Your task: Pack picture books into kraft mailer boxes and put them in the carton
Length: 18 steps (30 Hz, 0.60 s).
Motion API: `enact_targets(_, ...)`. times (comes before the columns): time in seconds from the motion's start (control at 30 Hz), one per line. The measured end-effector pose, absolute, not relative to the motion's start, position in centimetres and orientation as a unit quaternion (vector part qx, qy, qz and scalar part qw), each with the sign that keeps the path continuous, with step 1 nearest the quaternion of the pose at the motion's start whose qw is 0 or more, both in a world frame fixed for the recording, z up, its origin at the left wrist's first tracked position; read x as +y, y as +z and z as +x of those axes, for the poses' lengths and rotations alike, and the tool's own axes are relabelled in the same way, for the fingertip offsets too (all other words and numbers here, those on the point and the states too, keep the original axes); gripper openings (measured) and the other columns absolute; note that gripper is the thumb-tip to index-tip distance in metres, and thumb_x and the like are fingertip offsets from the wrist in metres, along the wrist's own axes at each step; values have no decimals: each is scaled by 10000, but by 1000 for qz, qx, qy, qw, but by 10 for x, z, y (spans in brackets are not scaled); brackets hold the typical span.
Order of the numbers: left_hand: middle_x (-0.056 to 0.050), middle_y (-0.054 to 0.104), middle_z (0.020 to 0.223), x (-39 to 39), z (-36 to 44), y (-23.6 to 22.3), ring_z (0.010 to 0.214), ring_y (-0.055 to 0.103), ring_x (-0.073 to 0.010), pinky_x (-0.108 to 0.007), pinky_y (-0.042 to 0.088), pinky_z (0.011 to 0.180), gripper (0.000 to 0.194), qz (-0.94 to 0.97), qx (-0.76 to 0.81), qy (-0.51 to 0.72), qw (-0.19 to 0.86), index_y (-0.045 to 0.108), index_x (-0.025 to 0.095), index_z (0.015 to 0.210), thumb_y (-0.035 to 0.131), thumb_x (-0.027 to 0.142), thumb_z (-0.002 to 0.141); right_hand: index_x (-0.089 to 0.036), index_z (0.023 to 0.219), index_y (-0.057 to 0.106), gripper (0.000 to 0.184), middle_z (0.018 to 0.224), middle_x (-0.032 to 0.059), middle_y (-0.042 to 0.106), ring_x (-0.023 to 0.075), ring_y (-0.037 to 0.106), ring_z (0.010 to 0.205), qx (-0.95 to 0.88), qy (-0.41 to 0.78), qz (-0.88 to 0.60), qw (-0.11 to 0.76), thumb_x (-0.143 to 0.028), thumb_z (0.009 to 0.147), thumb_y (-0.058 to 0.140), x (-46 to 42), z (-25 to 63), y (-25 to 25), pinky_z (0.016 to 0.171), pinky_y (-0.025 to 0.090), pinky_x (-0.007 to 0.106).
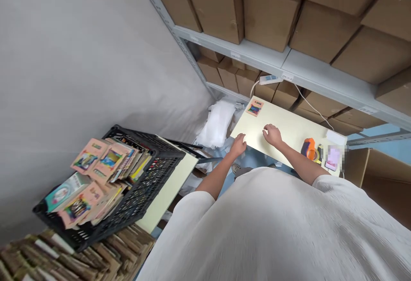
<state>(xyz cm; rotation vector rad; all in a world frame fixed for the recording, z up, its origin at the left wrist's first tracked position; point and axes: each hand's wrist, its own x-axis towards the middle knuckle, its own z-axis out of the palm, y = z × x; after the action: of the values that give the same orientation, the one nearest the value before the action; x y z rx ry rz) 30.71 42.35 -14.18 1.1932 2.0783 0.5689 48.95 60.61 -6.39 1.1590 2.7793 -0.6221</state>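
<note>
Left hand [238, 144]: I am holding it by the near left edge of the pale table [289, 127], fingers loosely bent, slightly parted. Right hand [272, 135]: curving narrowly above the table, thumb apart. Orange tape dispenser [310, 148]: sitting right. Flat pink printed item [255, 108]: lying far left. Cardboard boxes [269, 15]: filling shelves beyond.

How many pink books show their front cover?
4: one book on the table; in the crate, an upper-left one, an upper-right one and a lower one. More may be hidden beneath.
</note>
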Motion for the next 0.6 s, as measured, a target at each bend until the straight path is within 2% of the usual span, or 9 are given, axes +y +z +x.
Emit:
enact_targets(0.33,-156,494,1755,345,200,-156,1652,443,-317,-472,339,1401,640,402,818,249,327,532,179,1642,562,201,1003,-169,1267,720,283,1306,178,744,325,658,1206,929,-199,305,68,-244,1102,503,549,348,-73,997,470,400)
enact_targets(0.6,-184,508,1730,334,154,-179,1636,473,-348,-525,395,1356,618,317,847,283,319,579,192,1596,585,190,978,-166,1330,729,345,1337,174,740,331,653,1245,948,-200,221,114,-240,1080,505,556,265,-91,1053,493,414)
